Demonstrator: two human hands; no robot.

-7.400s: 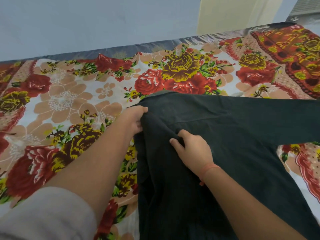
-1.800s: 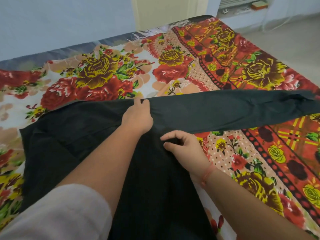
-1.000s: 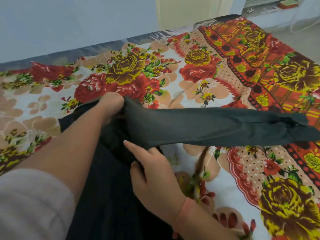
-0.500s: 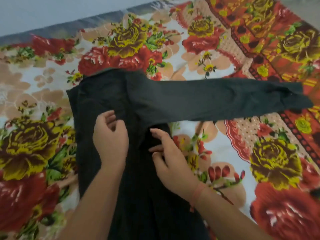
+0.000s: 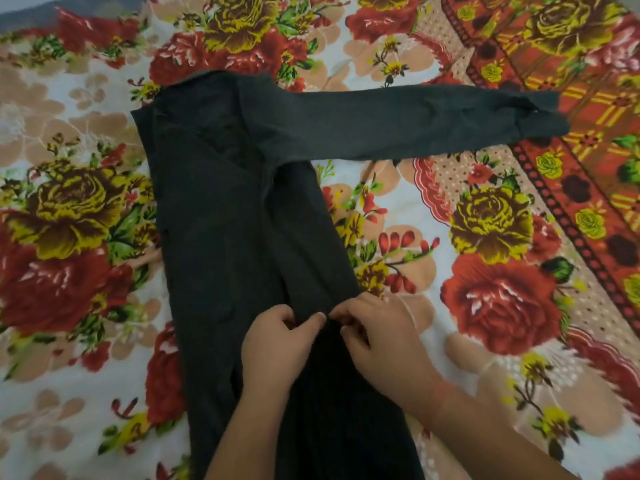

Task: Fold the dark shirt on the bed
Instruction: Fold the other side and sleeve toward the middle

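Pinching the dark shirt (image 5: pixel 225 220) low on its right fold, curled fingers (image 5: pixel 289 315) of left hand (image 5: pixel 277 344) and right hand (image 5: pixel 377 337) side by side. Spread lengthwise on bed (image 5: pixel 485 306), sleeve (image 5: pixel 415 123) stretched rightward. Open bedspread flanking shirt's edges.

- I see a floral printed bedsheet (image 5: pixel 398 209): big red and yellow roses, green leaves, peach blossoms on a white ground.
- Right side: its red-orange border band (image 5: pixel 588 216), with yellow checks and a row of dark dots.
- Top-left corner: dull grey strip (image 5: pixel 31 12), blurred, can't identify.
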